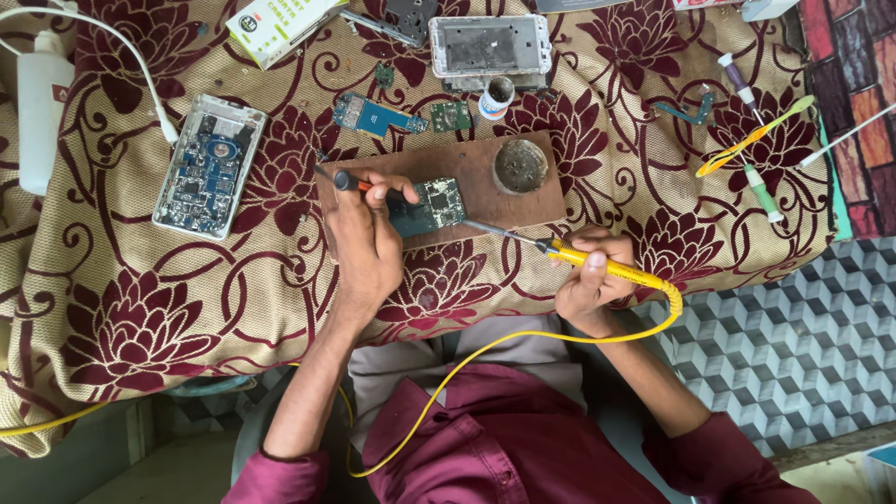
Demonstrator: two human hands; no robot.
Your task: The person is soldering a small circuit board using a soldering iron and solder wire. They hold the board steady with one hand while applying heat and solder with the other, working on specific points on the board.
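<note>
On a brown wooden board (485, 182), the left hand (366, 238) pinches an orange-handled tool (350, 182) beside a green circuit board (431, 205); the right hand (590, 280) grips a yellow soldering iron (597, 266).

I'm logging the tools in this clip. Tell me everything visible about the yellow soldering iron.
The soldering iron has a yellow plastic-looking handle, a dark collar and a thin metal shaft. It lies slanted, tip pointing up-left toward the small circuit board on the brown wooden block; whether it touches cannot be told. The right hand wraps its handle. A yellow cord loops from its rear across the lap.
</note>
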